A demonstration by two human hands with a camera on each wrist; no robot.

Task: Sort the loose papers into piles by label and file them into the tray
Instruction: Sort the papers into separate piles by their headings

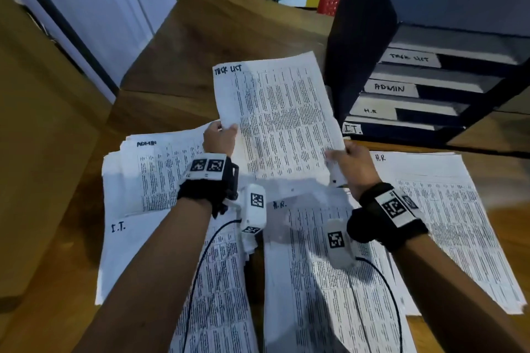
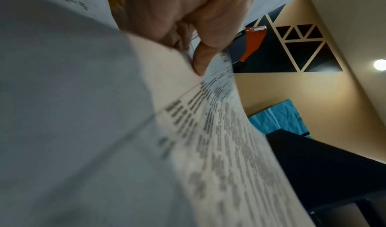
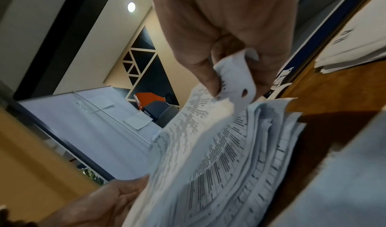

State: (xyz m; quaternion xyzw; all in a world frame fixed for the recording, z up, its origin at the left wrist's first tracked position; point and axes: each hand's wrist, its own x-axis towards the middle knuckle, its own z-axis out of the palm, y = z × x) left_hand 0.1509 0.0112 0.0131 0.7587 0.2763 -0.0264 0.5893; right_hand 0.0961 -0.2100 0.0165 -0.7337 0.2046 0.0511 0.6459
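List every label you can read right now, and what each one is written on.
"TASK LIST": held stack, gripped by left hand and right hand.
"ADMIN": left pile.
"I.T.": near-left pile.
"H.R.": centre pile.
"H.R": right pile.
Tray tabs, top down: blurred, likely "TASK LIST"; "ADMIN"; "H.R"; "I.T.".
Printed tables: too small to read.

Not readable from my seat: the printed columns on the lifted sheets (image 1: 275, 117) are too fine in the head view and smeared in the left wrist view, so I can make out only the handwritten heading. My left hand (image 1: 219, 139) and right hand (image 1: 351, 166) hide the sheets' near corners and my forearms cover part of the piles on the desk (image 1: 71, 209). The filing tray (image 1: 364, 37) is cut off by the top and right edges, and I cannot see inside its slots.
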